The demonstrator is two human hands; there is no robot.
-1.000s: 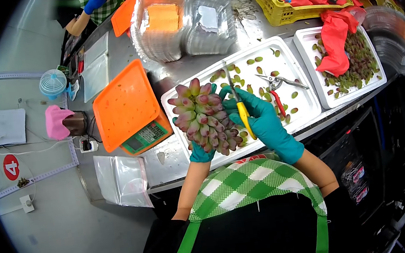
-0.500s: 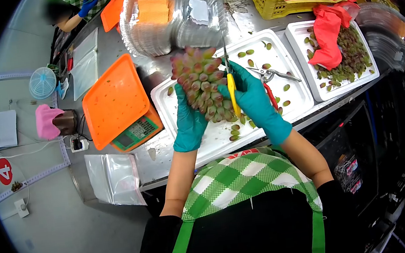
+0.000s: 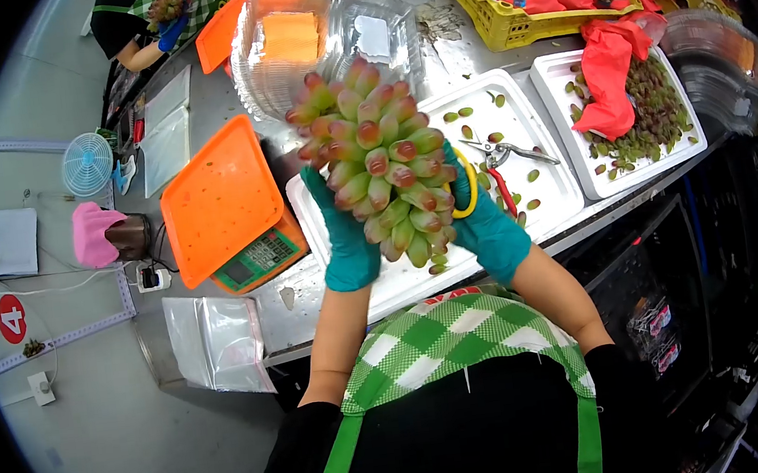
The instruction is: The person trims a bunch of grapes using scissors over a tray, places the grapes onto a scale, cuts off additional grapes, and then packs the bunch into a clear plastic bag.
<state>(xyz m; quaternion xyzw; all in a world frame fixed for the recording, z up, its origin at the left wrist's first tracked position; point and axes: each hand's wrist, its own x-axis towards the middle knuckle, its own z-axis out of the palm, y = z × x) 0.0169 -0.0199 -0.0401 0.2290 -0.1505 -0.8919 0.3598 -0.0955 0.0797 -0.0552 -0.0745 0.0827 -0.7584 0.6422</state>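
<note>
A large bunch of green and red grapes is held up close to the camera, over a white tray. My left hand, in a teal glove, grips the bunch from its left side; the grapes cover most of its fingers. At the right side of the bunch, my gloved right hand is closed on scissors, whose yellow handle shows while the blades are hidden. Red-handled pruning shears and several loose grapes lie in the tray.
An orange-topped scale stands left of the tray. Stacked clear plastic boxes are behind it. On the right are a white tray of grapes and a yellow crate. A co-worker's blue-gloved hand holds grapes at upper left.
The bunch has been raised nearer the camera and turned, so it looks larger. The scissor blades, earlier visible pointing away beside the bunch, are now hidden behind it.
</note>
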